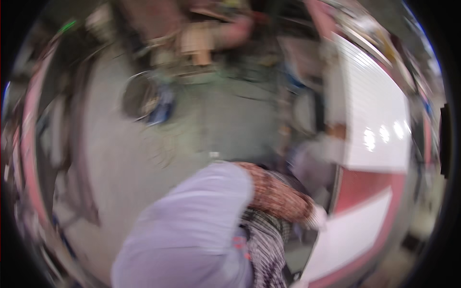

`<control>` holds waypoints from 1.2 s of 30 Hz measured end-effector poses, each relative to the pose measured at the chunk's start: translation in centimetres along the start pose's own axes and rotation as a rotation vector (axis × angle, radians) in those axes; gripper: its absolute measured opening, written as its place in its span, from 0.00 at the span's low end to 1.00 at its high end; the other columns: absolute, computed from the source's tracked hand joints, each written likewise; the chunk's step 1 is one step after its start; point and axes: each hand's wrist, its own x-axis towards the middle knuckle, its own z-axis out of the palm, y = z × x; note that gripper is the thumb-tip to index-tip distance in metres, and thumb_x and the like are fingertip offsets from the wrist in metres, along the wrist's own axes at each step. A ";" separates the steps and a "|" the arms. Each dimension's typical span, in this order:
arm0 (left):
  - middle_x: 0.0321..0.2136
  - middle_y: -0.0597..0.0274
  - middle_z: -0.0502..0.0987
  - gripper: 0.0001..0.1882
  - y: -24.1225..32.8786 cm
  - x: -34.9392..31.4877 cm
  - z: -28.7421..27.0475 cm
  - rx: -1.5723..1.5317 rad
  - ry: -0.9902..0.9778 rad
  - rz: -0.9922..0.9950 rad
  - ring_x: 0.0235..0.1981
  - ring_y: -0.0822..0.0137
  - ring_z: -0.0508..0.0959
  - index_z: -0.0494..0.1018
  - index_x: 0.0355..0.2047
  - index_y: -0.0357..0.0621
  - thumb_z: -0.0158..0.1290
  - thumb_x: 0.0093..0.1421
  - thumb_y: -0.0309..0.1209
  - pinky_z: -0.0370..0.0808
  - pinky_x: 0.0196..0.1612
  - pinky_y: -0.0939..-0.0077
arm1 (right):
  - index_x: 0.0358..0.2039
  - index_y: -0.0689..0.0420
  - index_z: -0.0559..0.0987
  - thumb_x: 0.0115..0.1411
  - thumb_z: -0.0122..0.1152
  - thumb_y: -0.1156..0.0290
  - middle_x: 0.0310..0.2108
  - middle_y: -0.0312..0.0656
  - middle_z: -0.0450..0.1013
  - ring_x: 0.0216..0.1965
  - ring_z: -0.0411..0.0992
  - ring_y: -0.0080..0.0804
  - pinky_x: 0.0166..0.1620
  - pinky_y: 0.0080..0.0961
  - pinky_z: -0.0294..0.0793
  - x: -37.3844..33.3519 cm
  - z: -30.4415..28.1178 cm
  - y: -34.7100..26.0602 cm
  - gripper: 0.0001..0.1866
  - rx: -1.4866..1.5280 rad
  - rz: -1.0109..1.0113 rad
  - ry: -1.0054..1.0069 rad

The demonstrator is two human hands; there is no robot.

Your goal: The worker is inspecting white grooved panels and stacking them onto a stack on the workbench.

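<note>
Motion smears the whole head view. My left arm, in a lavender shirt and a reddish-brown patterned oversleeve, reaches across to the right. At its end my left hand (314, 218), in a whitish glove, is at the near-left edge of a flat white panel (353, 237). Its fingers are too blurred to tell whether they grip the panel. The panel lies on a red-topped table (367, 189). At the bottom edge, by the panel's lower corner, a small pale patch appears to be my right hand (300, 284); the rest of it is cut off.
Beyond the panel, a stack of glossy white sheets (374, 105) rests on the table. A round bin (139, 96) with something blue at its side stands on the grey floor (120, 158). Brown cardboard-like pieces (198, 41) are at the far side. A long pink-red edge runs along the left.
</note>
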 end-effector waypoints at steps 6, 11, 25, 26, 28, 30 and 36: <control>0.46 0.49 0.80 0.23 12.2 -15.1 -9.6 -0.421 0.285 -0.686 0.41 0.61 0.83 0.73 0.54 0.33 0.48 0.72 0.43 0.82 0.43 0.68 | 0.35 0.68 0.76 0.71 0.43 0.46 0.37 0.70 0.75 0.42 0.74 0.68 0.47 0.55 0.71 -5.2 -20.0 -13.7 0.31 0.826 0.583 -0.389; 0.56 0.45 0.74 0.28 11.1 -16.2 -12.1 -0.555 0.231 -0.764 0.51 0.58 0.80 0.64 0.63 0.30 0.45 0.75 0.44 0.82 0.51 0.66 | 0.33 0.66 0.77 0.73 0.41 0.42 0.24 0.55 0.74 0.26 0.75 0.50 0.31 0.44 0.72 -6.7 -17.2 -17.6 0.35 1.386 0.844 -0.442; 0.63 0.44 0.66 0.31 7.1 -16.2 -14.2 -0.797 0.371 -0.656 0.63 0.51 0.69 0.55 0.68 0.34 0.50 0.73 0.39 0.70 0.66 0.47 | 0.31 0.56 0.75 0.73 0.48 0.49 0.20 0.36 0.72 0.16 0.68 0.24 0.20 0.25 0.67 -5.9 -23.4 -29.9 0.24 2.140 0.623 -0.893; 0.62 0.43 0.67 0.31 7.4 -16.4 -14.5 -0.761 0.354 -0.657 0.63 0.50 0.70 0.55 0.68 0.33 0.50 0.74 0.38 0.71 0.65 0.48 | 0.34 0.57 0.76 0.72 0.48 0.49 0.21 0.37 0.73 0.16 0.68 0.25 0.20 0.25 0.68 -5.7 -24.0 -29.4 0.24 2.181 0.639 -0.922; 0.62 0.43 0.67 0.31 7.7 -17.1 -13.6 -0.740 0.350 -0.660 0.61 0.51 0.72 0.55 0.68 0.32 0.49 0.74 0.38 0.74 0.63 0.50 | 0.41 0.60 0.77 0.72 0.48 0.48 0.24 0.39 0.76 0.17 0.69 0.25 0.20 0.24 0.69 -5.9 -24.0 -28.4 0.24 2.273 0.688 -0.930; 0.60 0.44 0.70 0.31 8.9 -16.9 -11.7 -0.692 0.353 -0.679 0.56 0.54 0.77 0.56 0.67 0.31 0.50 0.74 0.39 0.81 0.55 0.57 | 0.40 0.61 0.77 0.72 0.48 0.48 0.24 0.40 0.76 0.17 0.71 0.26 0.20 0.24 0.69 -5.6 -24.4 -26.7 0.25 2.244 0.673 -0.748; 0.55 0.47 0.74 0.30 11.6 -16.3 -11.3 -0.609 0.339 -0.620 0.51 0.55 0.80 0.61 0.64 0.30 0.54 0.71 0.39 0.83 0.51 0.58 | 0.40 0.61 0.78 0.72 0.50 0.46 0.25 0.40 0.75 0.19 0.71 0.28 0.20 0.27 0.69 -5.1 -25.0 -24.8 0.27 2.398 0.509 -0.553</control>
